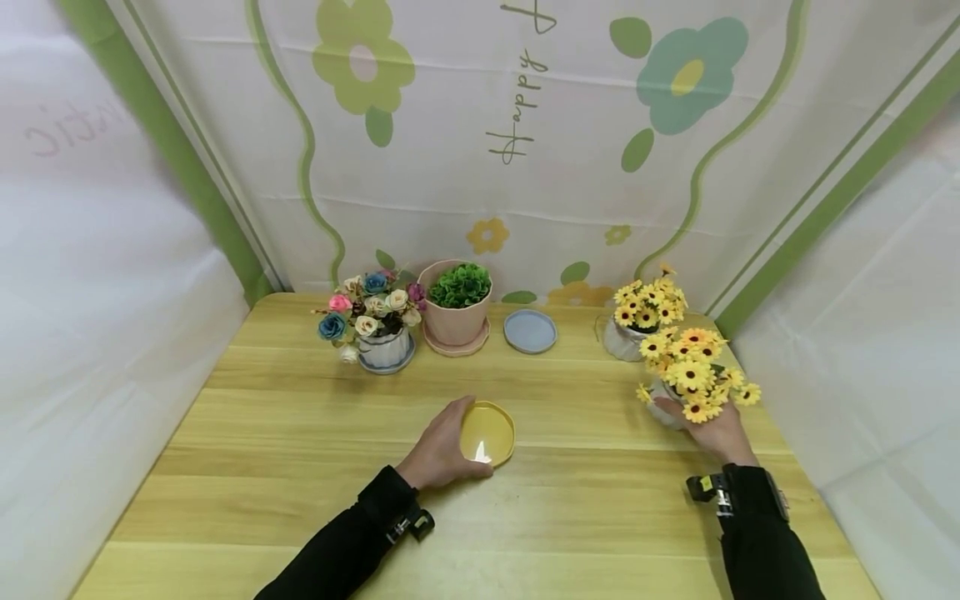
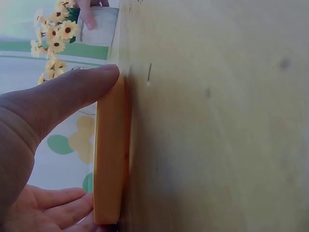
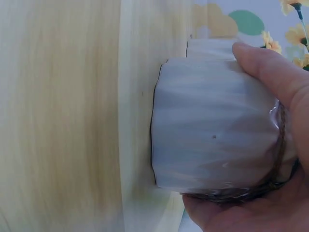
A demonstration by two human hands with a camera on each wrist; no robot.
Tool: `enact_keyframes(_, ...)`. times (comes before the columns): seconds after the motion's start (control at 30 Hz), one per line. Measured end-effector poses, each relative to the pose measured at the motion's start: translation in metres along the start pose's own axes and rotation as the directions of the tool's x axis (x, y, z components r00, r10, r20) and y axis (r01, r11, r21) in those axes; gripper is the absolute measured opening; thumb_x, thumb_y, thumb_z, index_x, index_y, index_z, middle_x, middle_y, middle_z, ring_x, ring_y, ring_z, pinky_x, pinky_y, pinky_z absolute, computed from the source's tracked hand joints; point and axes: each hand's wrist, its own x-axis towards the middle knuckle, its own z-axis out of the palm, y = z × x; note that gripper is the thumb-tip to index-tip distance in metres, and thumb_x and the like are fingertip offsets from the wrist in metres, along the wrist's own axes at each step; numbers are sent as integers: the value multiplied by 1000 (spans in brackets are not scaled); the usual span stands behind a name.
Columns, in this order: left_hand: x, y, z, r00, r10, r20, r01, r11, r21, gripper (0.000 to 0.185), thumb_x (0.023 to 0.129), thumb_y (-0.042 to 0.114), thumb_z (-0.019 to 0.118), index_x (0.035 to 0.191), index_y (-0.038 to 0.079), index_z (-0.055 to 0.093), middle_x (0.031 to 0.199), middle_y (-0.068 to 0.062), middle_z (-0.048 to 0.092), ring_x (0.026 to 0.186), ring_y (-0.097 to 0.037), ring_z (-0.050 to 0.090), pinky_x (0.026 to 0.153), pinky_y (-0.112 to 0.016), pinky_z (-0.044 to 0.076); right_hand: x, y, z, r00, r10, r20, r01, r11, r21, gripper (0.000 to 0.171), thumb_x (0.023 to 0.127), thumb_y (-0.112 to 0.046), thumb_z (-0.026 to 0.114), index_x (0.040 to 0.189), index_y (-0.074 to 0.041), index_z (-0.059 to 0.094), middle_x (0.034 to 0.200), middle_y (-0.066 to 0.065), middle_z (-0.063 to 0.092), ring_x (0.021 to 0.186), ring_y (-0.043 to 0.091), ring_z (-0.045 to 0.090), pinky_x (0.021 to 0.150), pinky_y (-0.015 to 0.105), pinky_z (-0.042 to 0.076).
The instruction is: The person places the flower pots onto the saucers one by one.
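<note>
A yellow saucer [image 1: 489,432] lies flat on the wooden table [image 1: 300,467] near the middle. My left hand [image 1: 448,443] grips it from the left. In the left wrist view the thumb [image 2: 72,92] and fingers [image 2: 55,208] clasp opposite sides of the yellow saucer's rim [image 2: 111,154]. At the right, my right hand [image 1: 711,432] holds a small white ribbed pot [image 3: 217,125] of yellow daisies [image 1: 693,367]. Its thumb [image 3: 270,72] and palm wrap the pot, which stands on the table.
Along the back stand a white pot of mixed roses [image 1: 373,321] on a blue saucer, a pink pot with a green plant [image 1: 456,304] on a pink saucer, a bare blue saucer [image 1: 530,331] and a second white pot of yellow flowers [image 1: 628,333]. Cloth walls enclose the table.
</note>
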Motion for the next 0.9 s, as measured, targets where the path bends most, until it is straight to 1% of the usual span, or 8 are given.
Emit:
enact_keyframes(0.13, -1, 0, 1, 1000, 4, -4, -4, 1000, 1, 119, 68, 32, 100, 160, -5, 34, 162, -25, 44, 150, -43, 44, 125, -60, 38, -1, -6, 5, 999, -42, 1, 42, 999, -23, 91, 98, -52, 72, 166, -11, 29, 162, 29, 39, 147, 57, 35, 111, 78, 34)
enact_keyframes(0.23, -1, 1, 0, 1000, 5, 0, -5, 1000, -3, 118, 69, 31, 100, 160, -5, 34, 162, -25, 44, 150, -43, 43, 125, -60, 37, -2, -11, 9, 999, -51, 12, 51, 999, 5, 84, 99, -52, 72, 162, -9, 37, 157, 26, 46, 146, 54, 39, 112, 76, 35)
enact_keyframes(0.33, -1, 2, 0, 1000, 6, 3, -6, 1000, -7, 118, 69, 30, 100, 160, -6, 34, 162, -26, 43, 150, -43, 43, 126, -60, 37, -3, -15, 13, 998, -53, 35, 52, 998, 42, 80, 99, -51, 71, 160, -9, 41, 154, 25, 50, 146, 52, 42, 114, 74, 35)
enact_keyframes(0.57, -2, 1, 1, 1000, 1, 7, -1, 1000, -2, 118, 70, 29, 100, 160, -5, 33, 162, -26, 42, 151, -43, 42, 126, -60, 37, -4, -23, 24, 997, -52, 63, 48, 997, 63, 82, 100, -51, 70, 162, -10, 38, 157, 24, 49, 147, 50, 42, 117, 74, 34)
enact_keyframes(0.77, -3, 1, 1, 1000, 2, 3, -2, 1000, -5, 118, 70, 29, 100, 160, -5, 33, 162, -26, 42, 151, -43, 42, 125, -61, 38, -5, -33, 33, 996, -19, 92, 10, 995, 99, 89, 96, -55, 73, 164, -11, 35, 158, 23, 48, 148, 49, 41, 119, 73, 33)
enact_keyframes(0.9, -2, 1, 1, 1000, 0, 1, 0, 1000, 0, 118, 69, 30, 100, 160, -5, 33, 162, -26, 43, 150, -43, 43, 125, -61, 38, -7, -39, 37, 995, 3, 100, -15, 993, 117, 95, 94, -56, 75, 166, -12, 31, 162, 23, 43, 151, 49, 39, 121, 72, 31)
